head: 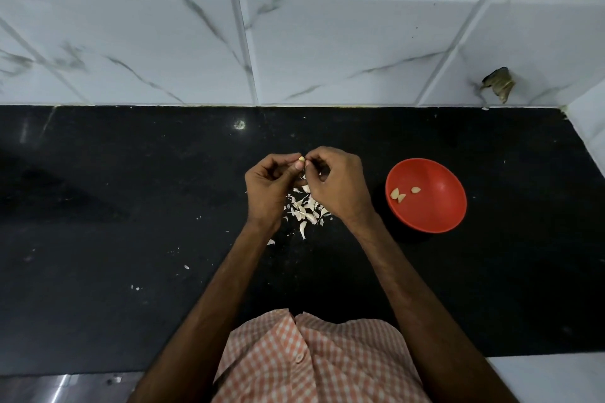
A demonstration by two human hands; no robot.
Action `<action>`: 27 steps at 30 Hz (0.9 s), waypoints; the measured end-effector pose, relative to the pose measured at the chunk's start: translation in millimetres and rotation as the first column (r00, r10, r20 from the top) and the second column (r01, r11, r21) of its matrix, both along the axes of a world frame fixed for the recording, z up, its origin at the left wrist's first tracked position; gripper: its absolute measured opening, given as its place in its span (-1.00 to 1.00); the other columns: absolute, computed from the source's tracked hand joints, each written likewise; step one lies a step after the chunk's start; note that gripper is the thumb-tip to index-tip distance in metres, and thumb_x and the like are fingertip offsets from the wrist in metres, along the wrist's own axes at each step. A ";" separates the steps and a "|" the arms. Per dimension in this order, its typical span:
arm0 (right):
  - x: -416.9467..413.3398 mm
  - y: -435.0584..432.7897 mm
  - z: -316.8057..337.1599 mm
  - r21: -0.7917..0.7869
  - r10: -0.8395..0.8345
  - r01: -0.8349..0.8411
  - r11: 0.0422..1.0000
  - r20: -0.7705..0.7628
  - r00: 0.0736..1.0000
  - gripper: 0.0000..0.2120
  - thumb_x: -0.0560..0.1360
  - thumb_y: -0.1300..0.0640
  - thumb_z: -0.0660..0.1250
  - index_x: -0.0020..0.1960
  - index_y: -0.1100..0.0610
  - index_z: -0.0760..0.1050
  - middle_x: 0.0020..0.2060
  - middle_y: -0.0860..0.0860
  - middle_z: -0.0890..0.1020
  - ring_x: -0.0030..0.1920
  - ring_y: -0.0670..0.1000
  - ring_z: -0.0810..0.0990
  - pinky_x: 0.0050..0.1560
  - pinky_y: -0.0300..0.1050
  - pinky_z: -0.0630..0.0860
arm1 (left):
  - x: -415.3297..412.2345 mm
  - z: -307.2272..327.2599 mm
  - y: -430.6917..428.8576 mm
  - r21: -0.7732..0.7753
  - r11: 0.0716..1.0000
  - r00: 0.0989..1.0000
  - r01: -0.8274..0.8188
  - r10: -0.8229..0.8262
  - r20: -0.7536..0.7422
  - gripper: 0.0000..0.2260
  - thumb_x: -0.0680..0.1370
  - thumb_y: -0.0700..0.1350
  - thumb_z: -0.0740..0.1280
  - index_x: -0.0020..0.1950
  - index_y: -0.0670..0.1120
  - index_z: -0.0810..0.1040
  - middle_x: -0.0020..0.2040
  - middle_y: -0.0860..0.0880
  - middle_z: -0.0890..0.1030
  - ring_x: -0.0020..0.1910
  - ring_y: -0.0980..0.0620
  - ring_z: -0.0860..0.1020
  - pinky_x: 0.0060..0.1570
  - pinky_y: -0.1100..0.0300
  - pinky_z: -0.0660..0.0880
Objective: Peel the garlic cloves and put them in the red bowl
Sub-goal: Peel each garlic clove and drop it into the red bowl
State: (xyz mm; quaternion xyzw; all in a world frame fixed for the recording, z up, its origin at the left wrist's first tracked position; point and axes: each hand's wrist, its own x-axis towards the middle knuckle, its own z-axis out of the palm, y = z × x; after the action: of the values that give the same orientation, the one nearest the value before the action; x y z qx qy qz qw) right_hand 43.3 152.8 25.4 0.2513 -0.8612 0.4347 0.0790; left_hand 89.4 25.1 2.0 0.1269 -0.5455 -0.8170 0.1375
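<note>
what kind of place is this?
Probably a home kitchen: black stone counter, marble-look tiled wall behind it, and garlic skins piled beside a red bowl holding peeled cloves.

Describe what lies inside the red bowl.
Three peeled garlic cloves lie inside the red bowl, left of centre. Nothing covers its inside; the counter beneath it is hidden.

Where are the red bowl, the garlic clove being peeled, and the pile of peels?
red bowl (pixel 438 211): head view, bare inner wall.
garlic clove (pixel 301 159): head view, its exposed tip.
pile of peels (pixel 306 208): head view, middle of the heap.
</note>
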 end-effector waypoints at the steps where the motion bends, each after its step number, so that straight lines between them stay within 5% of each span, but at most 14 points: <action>1: -1.0 0.8 0.1 0.013 0.004 -0.003 1.000 -0.010 1.000 -0.94 0.52 0.25 0.40 -0.05 0.24 0.64 -0.20 0.02 0.68 -0.22 -0.06 0.64 -0.19 -0.05 0.62 | -0.6 0.5 -0.6 -0.021 1.000 1.000 0.009 -0.010 -0.005 -0.89 0.53 -0.39 0.40 0.04 -0.28 0.62 -0.08 -0.21 0.70 -0.07 -0.12 0.70 -0.12 0.12 0.65; 12: -5.8 6.7 -2.1 0.054 0.035 -0.037 0.998 0.034 0.999 -0.83 0.50 0.09 0.36 -0.11 0.20 0.62 -0.28 0.01 0.67 -0.30 -0.06 0.65 -0.26 0.00 0.63 | -1.8 1.6 -8.2 -0.239 0.964 0.993 0.114 -0.113 0.018 -0.90 0.57 -0.33 0.40 0.05 -0.22 0.66 -0.04 -0.21 0.71 -0.06 -0.20 0.70 -0.06 -0.02 0.67; 21: -4.4 3.0 -5.3 -0.013 -0.041 0.043 0.999 0.097 0.994 -0.92 0.47 0.20 0.45 -0.13 0.21 0.59 -0.30 -0.04 0.63 -0.32 -0.09 0.61 -0.28 -0.12 0.61 | -1.6 -5.0 -1.5 -0.071 0.994 0.994 0.081 -0.075 0.085 -0.85 0.59 -0.32 0.36 0.12 -0.21 0.67 0.02 -0.23 0.71 0.01 -0.24 0.69 -0.04 -0.05 0.68; 27: -4.2 0.2 -9.7 0.015 -0.071 0.070 0.997 0.148 0.986 -0.93 0.52 0.20 0.45 -0.08 0.20 0.60 -0.27 -0.03 0.63 -0.27 -0.10 0.62 -0.23 -0.22 0.61 | -0.8 -3.2 5.3 0.032 0.999 0.989 0.029 -0.033 0.142 -0.82 0.60 -0.35 0.32 0.19 -0.25 0.62 -0.01 -0.18 0.71 -0.04 -0.11 0.69 -0.08 0.09 0.68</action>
State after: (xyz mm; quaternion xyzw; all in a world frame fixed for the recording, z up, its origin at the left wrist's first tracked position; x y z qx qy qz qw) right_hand 39.2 153.0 15.7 0.1880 -0.8751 0.4450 0.0286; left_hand 88.5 30.4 -1.3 0.1785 -0.5437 -0.8158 0.0834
